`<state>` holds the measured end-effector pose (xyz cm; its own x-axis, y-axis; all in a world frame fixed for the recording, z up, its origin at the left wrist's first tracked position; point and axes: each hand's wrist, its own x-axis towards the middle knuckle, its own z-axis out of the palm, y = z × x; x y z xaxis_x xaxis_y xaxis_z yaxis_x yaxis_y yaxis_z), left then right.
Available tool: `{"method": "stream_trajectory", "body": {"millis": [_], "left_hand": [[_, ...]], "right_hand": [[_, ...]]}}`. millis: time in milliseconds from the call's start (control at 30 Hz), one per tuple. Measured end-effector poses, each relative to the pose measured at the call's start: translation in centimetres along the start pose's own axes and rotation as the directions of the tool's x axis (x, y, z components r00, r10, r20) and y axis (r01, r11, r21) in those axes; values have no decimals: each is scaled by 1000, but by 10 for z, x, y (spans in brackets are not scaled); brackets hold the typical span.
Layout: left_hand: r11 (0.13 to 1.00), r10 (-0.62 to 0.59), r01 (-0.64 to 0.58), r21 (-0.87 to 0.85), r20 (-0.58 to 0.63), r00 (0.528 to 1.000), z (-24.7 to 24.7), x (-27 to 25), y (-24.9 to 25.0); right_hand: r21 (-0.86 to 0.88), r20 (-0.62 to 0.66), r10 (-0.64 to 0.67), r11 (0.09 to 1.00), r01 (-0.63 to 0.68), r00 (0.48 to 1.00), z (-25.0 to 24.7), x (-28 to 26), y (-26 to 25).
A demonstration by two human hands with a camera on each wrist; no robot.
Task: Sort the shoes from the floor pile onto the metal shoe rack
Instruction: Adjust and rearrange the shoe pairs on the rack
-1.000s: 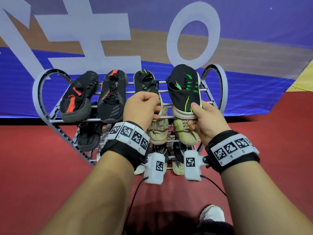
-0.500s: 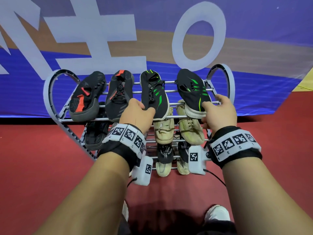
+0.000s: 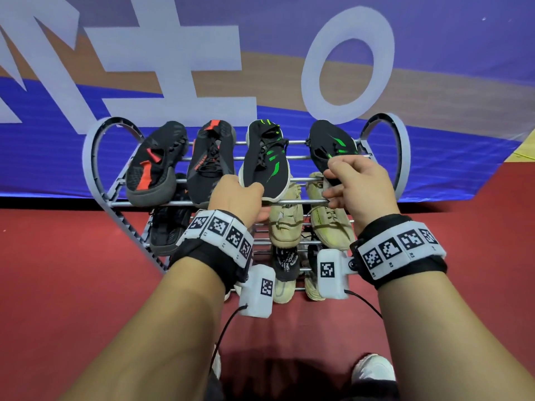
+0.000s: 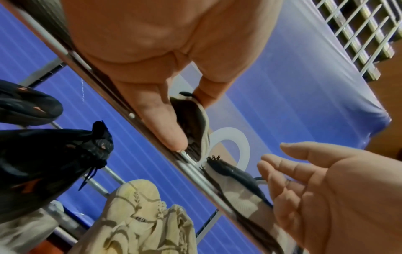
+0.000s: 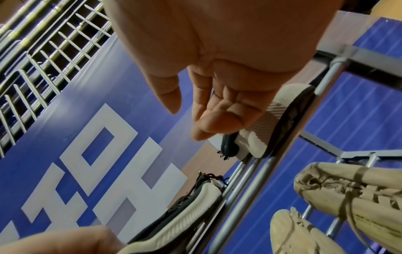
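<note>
Red floor [image 3: 72, 299] runs under a blue banner behind the metal shoe rack [image 3: 385, 131], whose top tier holds four black shoes. At 1 o'clock on that tier the right green-striped shoe [image 3: 333, 143] lies angled, and the right hand [image 3: 359, 186] has loose fingers at its heel end, though whether it grips I cannot tell. The left hand [image 3: 237, 198] curls on the toe of the left green-striped shoe [image 3: 263, 166]. Both look light, soft knit on firmer soles, so the rubber edge is probably the best hold. Half a second ago both hands were lower at the front bar
</note>
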<state>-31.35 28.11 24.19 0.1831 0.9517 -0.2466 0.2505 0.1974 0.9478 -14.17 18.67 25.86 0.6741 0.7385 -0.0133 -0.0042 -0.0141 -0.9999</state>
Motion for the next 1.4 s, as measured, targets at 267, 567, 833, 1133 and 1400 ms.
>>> {"method": "stream_trajectory", "body": {"millis": [267,567,833,1133,1400], "left_hand": [[888,25,-88,-452,-143,989,-24,6,10],[893,94,-168,-419,-190,977,-52,3,18],[685,47,-165,-710,-183,982,-65,-8,19],[654,61,-93,-751,-70,996,-75,-8,17],[653,80,-6,-758,61,995,-84,-10,18]], "right_hand": [[150,32,74,986,-78,997,8,1,-3],[313,-7,119,943,-111,993,5,1,-8],[454,-13,191,876,-164,982,6,1,-14],[514,54,226,829,-221,973,8,-1,-17],[590,169,187,767,-251,968,2,-2,-20]]}}
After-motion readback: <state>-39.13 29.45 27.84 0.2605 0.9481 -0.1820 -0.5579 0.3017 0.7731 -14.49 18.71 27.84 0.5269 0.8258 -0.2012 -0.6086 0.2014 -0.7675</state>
